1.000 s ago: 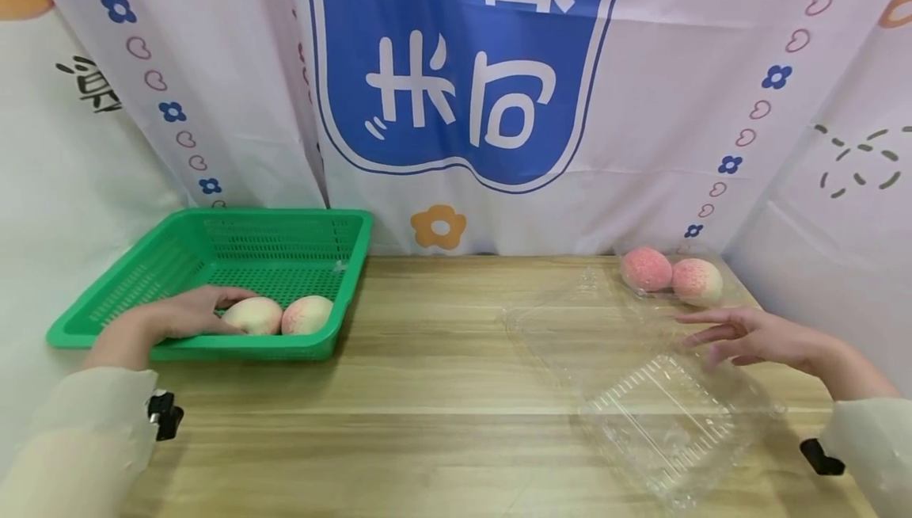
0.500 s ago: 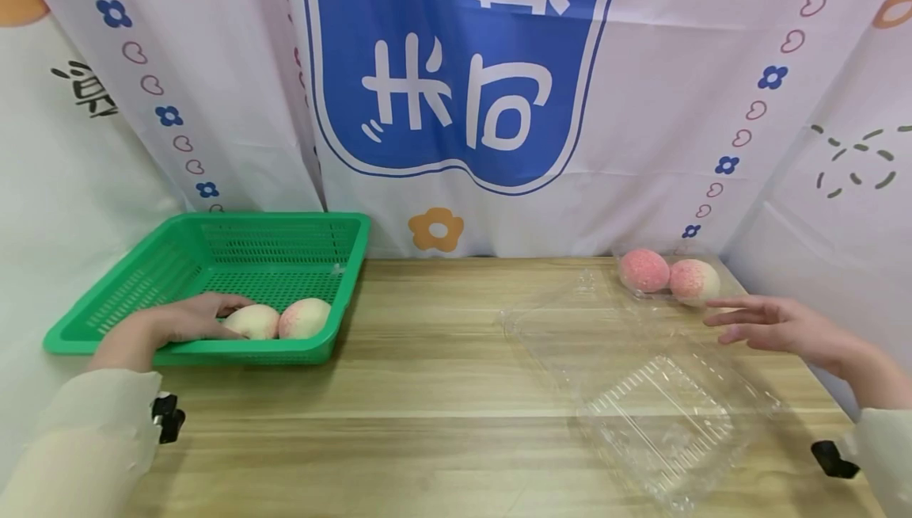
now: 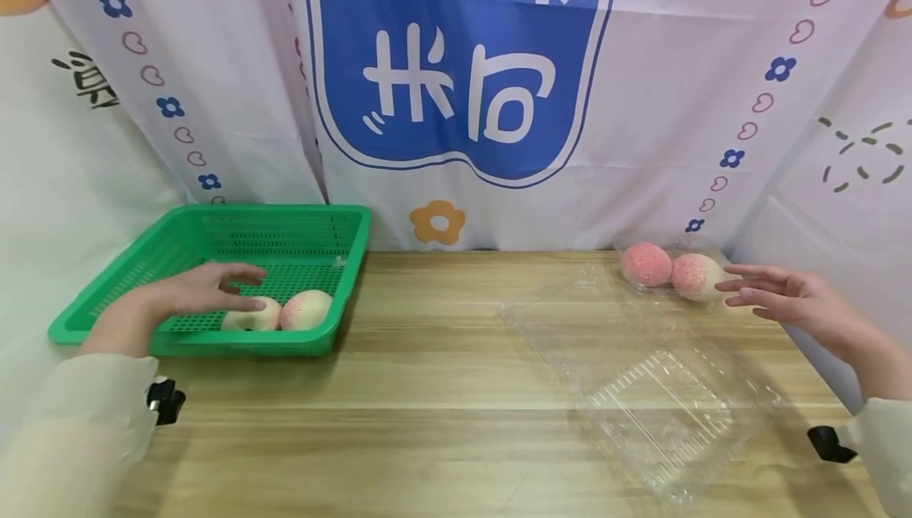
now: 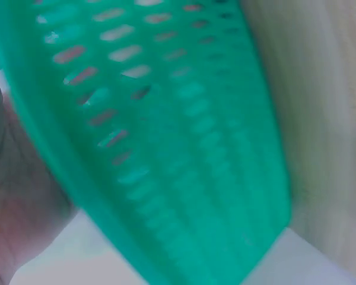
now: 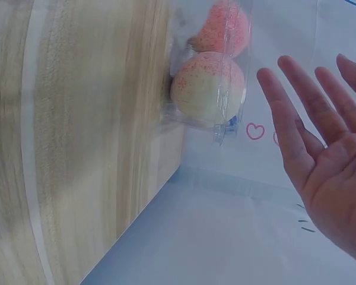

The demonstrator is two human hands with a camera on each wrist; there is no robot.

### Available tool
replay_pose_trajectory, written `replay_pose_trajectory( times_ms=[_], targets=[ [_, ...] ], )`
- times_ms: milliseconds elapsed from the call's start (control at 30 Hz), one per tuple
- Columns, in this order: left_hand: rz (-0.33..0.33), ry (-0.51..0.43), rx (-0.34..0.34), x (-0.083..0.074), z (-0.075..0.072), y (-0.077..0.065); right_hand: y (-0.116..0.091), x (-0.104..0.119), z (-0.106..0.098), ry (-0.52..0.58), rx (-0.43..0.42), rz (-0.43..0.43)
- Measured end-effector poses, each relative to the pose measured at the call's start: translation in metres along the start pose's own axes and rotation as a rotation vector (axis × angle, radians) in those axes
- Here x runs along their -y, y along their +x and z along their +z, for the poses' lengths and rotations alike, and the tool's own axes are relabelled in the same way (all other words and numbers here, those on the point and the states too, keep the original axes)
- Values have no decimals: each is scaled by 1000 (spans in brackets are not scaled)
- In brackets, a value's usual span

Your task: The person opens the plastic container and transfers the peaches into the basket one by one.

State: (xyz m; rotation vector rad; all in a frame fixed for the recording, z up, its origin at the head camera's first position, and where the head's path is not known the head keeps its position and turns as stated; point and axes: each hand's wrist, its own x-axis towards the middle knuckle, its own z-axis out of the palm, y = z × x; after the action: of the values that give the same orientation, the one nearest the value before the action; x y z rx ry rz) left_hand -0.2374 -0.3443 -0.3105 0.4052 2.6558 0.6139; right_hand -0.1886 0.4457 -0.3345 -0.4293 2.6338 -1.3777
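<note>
In the head view my left hand (image 3: 203,290) hovers over the front of a green plastic basket (image 3: 355,264), fingers loosely spread. Below its fingertips lies a cream-pink peach (image 3: 262,317), with a second peach (image 3: 308,310) beside it. The left wrist view has mostly the slotted basket wall (image 4: 166,148), which hides the peaches. My right hand (image 3: 798,300) is held up at the far right with fingers extended and nothing in them. Just left of its fingertips, a pink peach (image 3: 646,264) and a pink-and-cream peach (image 5: 207,89) sit in a clear plastic box (image 5: 218,132).
A clear hinged clamshell container (image 3: 663,415) lies unfolded on the wooden table (image 3: 427,439), front right of centre. Printed cloth (image 3: 456,225) hangs behind the table and at both sides.
My left hand has risen from around the left peach to above it, its fingers loosened. The right hand has moved right and up, from over the clamshell to beside the boxed peaches.
</note>
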Motion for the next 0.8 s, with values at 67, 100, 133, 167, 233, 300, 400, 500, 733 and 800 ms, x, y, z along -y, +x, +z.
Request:
replay_pose_trajectory(
  times_ms=[67, 100, 133, 167, 233, 300, 400, 500, 733, 800],
  targets=[
    [30, -11, -75, -10, -3, 1, 0, 1, 0, 2, -25, -4],
    [46, -18, -112, -17, -5, 2, 0, 2, 0, 3, -36, -3],
    [61, -28, -146, -24, -6, 3, 0, 3, 0, 3, -47, -2],
    [75, -39, -177, -32, -8, 4, 0, 3, 1, 0, -58, -3],
    [93, -61, -234, -50, -11, 5, 1, 5, 2, -5, -98, 1],
    [105, -68, -277, -70, -14, 7, 2, 6, 3, -15, -137, 5],
    [136, -84, -328, -102, -13, 11, 4, 8, 3, -23, -189, 16],
    [192, -116, -362, -131, -6, 22, 5, 8, 1, -16, -209, 11],
    [328, -185, -347, -200, 32, 58, 11, 5, -3, 12, -232, -10],
    [359, -202, -332, -217, 44, 67, 11, 4, -3, 32, -228, -13]
  ],
)
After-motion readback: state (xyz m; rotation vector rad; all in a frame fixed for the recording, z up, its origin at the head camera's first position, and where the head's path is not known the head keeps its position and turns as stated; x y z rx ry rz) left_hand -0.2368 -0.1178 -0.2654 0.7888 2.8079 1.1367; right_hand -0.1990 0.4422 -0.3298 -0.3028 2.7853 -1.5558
